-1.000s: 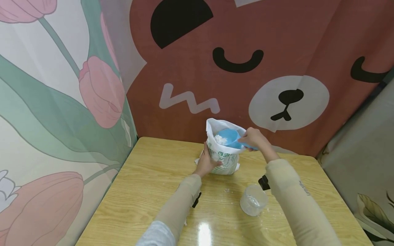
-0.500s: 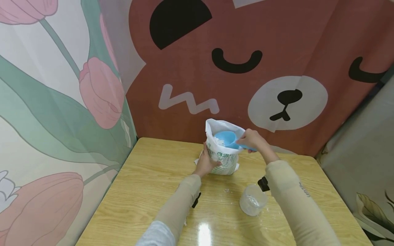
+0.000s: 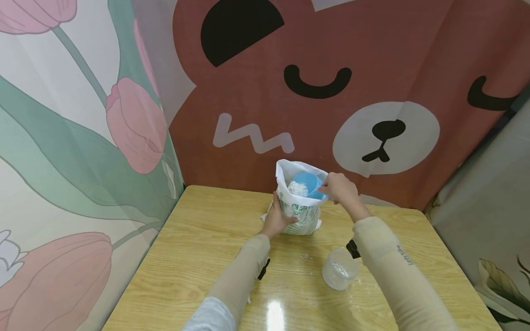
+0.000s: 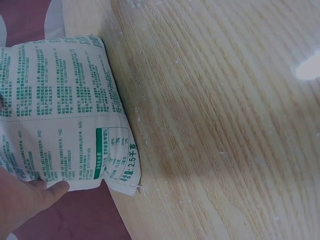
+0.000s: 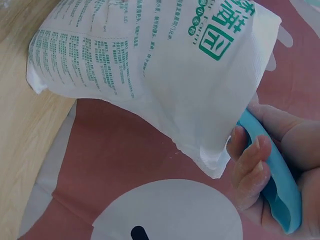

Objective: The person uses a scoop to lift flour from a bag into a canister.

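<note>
Nearest the viewer, the person's two beige sleeves [image 3: 399, 271] reach forward over a wood-grain table [image 3: 194, 248]. Between them, closer to the right one, a clear round container [image 3: 331, 276] stands on the tabletop, with white specks scattered about it. Farther on, the left hand [image 3: 277, 221] grips the side of a white bag [image 3: 304, 215] printed in green, thumb across its front and fingers round its side. The bag stands mouth up near the table's far edge. At its opening, the right hand [image 3: 341, 189] has its fingers curled round the handle of a blue scoop [image 3: 309, 178], whose bowl sits inside the mouth, holding white powder [image 3: 297, 188]. Behind hangs a brown bear-print curtain [image 3: 248, 92]
</note>
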A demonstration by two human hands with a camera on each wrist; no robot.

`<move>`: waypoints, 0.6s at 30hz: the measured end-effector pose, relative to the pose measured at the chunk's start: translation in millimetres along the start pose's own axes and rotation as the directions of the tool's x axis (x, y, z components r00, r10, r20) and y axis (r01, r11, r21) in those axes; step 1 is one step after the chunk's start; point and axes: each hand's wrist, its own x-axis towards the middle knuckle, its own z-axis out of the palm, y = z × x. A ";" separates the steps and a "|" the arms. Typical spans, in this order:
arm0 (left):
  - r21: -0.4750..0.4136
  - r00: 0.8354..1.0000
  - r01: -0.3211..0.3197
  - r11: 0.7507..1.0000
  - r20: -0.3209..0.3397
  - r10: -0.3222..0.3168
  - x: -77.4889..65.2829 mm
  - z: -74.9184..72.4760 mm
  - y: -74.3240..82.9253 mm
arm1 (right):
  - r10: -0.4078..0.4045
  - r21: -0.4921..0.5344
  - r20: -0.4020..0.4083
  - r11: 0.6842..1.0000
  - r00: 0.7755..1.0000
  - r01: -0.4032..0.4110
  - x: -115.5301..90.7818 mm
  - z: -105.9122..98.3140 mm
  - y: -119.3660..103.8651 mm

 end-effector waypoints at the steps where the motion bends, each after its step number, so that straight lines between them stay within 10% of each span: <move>1: 0.000 1.000 0.000 1.000 0.000 0.000 0.1 0.0 -0.2 | 0.006 -0.014 -0.004 1.000 1.000 -0.006 0.0 0.3 -1.0; 18: -0.014 1.000 -0.021 1.000 -0.004 0.021 1.4 0.6 -1.6 | -0.034 -0.029 -0.103 0.999 0.994 0.031 -1.0 6.6 -3.1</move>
